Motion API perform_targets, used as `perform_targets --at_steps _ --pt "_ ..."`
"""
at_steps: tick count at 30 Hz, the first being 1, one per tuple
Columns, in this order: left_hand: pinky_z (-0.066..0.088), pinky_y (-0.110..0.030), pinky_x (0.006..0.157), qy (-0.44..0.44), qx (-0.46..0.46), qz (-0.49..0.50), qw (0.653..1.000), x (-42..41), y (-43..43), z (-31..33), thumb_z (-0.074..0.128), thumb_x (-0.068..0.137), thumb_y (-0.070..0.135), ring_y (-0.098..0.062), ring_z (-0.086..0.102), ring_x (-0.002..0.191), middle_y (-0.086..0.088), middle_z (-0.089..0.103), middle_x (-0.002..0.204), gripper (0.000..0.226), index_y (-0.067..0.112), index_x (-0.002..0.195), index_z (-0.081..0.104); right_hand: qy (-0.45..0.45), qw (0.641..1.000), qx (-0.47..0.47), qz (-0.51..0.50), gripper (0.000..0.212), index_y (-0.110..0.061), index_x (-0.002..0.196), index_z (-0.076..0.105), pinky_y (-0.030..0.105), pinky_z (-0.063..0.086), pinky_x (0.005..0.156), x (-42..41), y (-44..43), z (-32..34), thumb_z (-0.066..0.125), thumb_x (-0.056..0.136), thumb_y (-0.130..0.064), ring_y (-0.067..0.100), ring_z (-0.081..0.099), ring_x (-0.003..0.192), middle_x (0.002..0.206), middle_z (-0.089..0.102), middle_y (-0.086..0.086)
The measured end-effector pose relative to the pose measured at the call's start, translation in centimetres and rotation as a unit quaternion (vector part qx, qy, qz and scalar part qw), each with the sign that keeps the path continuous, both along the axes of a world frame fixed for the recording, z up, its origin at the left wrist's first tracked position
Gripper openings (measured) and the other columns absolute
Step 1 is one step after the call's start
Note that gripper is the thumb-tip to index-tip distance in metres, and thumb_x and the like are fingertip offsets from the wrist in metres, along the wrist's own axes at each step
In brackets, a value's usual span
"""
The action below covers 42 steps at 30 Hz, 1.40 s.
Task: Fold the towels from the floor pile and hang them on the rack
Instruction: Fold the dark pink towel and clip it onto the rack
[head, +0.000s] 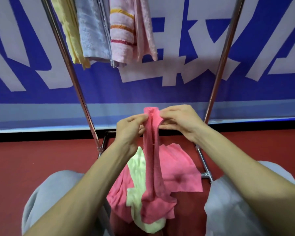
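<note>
Hall-like indoor venue: red floor [41,159], huge blue banner [177,94] with white lettering, metal rack [78,92].

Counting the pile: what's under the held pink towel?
The held towel drapes onto a green towel and a second pink towel on the floor. Anything beneath those is covered.

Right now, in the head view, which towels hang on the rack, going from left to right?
yellow towel → light blue towel → striped pink towel → plain pink towel
</note>
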<state>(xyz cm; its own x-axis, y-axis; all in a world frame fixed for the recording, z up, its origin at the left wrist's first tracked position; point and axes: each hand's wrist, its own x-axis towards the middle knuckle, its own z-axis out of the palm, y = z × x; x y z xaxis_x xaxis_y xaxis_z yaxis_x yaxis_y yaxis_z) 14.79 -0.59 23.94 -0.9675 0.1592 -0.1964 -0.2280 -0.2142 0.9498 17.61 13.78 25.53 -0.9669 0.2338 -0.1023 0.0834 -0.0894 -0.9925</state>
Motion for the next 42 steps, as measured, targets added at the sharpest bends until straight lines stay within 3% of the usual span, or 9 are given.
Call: perform_targets --at_steps 4,10,14,22,25,29,33,38,42 --pt "0.047 -0.017 0.051 0.038 -0.001 0.009 0.999 0.5 0.3 0.2 0.063 0.084 -0.001 -0.010 0.060 0.053 -0.007 0.068 0.067 0.007 -0.002 0.082 0.070 -0.006 1.000 0.020 -0.002 0.013 0.011 0.094 0.068 0.029 0.061 0.069 0.0 -0.3 -0.4 0.065 0.084 0.002 0.021 0.064 0.067 0.081 0.064 0.020" --pt "0.053 -0.038 0.086 0.044 -0.004 0.007 0.999 0.3 0.5 -0.1 0.063 0.084 0.002 -0.026 0.058 0.081 -0.021 0.067 0.088 0.011 -0.005 0.088 0.071 -0.001 0.999 0.036 -0.004 0.009 0.006 0.089 0.071 0.030 0.061 0.071 -0.2 -0.6 -0.4 0.065 0.085 0.000 0.021 0.066 0.067 0.078 0.068 0.017" --pt "0.058 -0.023 0.073 0.065 -0.008 0.002 0.998 0.6 0.3 0.2 0.048 0.089 -0.002 -0.021 0.070 0.079 -0.015 0.074 0.089 0.023 0.004 0.100 0.066 0.004 0.999 0.047 0.003 0.009 0.002 0.088 0.071 0.029 0.061 0.069 0.1 -0.2 -0.3 0.064 0.087 -0.004 0.024 0.071 0.072 0.082 0.071 0.019" --pt "0.047 -0.031 0.085 0.092 -0.076 -0.023 0.993 0.9 -0.2 0.3 0.041 0.090 0.007 -0.016 0.067 0.100 0.000 0.076 0.089 0.031 0.017 0.109 0.064 0.041 0.991 0.128 0.015 0.039 -0.003 0.082 0.076 0.033 0.060 0.077 1.0 0.0 0.2 0.089 0.054 -0.026 0.026 0.073 0.083 0.081 0.074 0.018" --pt "0.041 -0.034 0.090 0.051 -0.064 -0.123 0.989 0.5 -0.9 0.7 0.036 0.092 0.013 -0.014 0.064 0.106 0.000 0.075 0.102 0.038 0.018 0.116 0.064 0.044 0.993 0.109 0.012 0.023 -0.001 0.084 0.074 0.029 0.060 0.070 0.8 0.5 0.6 0.084 0.066 -0.010 0.025 0.073 0.074 0.079 0.074 0.019" --pt "0.042 -0.029 0.080 0.085 -0.113 -0.076 0.987 -0.5 -1.7 1.4 0.059 0.084 0.004 -0.014 0.062 0.087 -0.003 0.071 0.099 0.035 0.017 0.115 0.063 0.066 0.987 0.137 0.046 0.013 0.003 0.094 0.070 0.026 0.059 0.069 0.7 1.5 0.8 0.070 0.081 0.000 0.017 0.069 0.068 0.078 0.072 0.016" --pt "0.046 -0.019 0.085 0.257 -0.279 -0.131 0.916 -1.2 -2.6 0.9 0.080 0.072 0.014 -0.009 0.054 0.108 0.005 0.055 0.119 0.070 0.032 0.132 0.047 0.109 0.963 0.217 0.119 0.011 -0.001 0.093 0.070 0.024 0.055 0.071 1.0 2.3 1.3 0.062 0.087 0.002 0.013 0.063 0.073 0.081 0.069 0.010" --pt "0.056 -0.034 0.084 0.261 -0.200 -0.130 0.935 -0.3 -2.1 0.9 0.083 0.070 0.023 -0.013 0.069 0.090 -0.001 0.073 0.096 0.032 0.017 0.099 0.070 0.160 0.945 0.243 0.148 0.015 -0.009 0.091 0.066 0.017 0.048 0.072 1.1 2.5 1.5 0.057 0.090 0.003 0.007 0.057 0.077 0.084 0.063 0.002" --pt "0.055 -0.026 0.075 0.281 -0.137 -0.076 0.947 -0.2 -1.3 1.2 0.075 0.079 0.016 -0.008 0.067 0.079 -0.004 0.074 0.086 0.012 0.009 0.089 0.072 0.161 0.954 0.236 0.086 0.013 -0.009 0.094 0.065 0.023 0.050 0.073 0.7 2.8 1.5 0.055 0.092 -0.001 0.008 0.057 0.078 0.084 0.062 0.000"
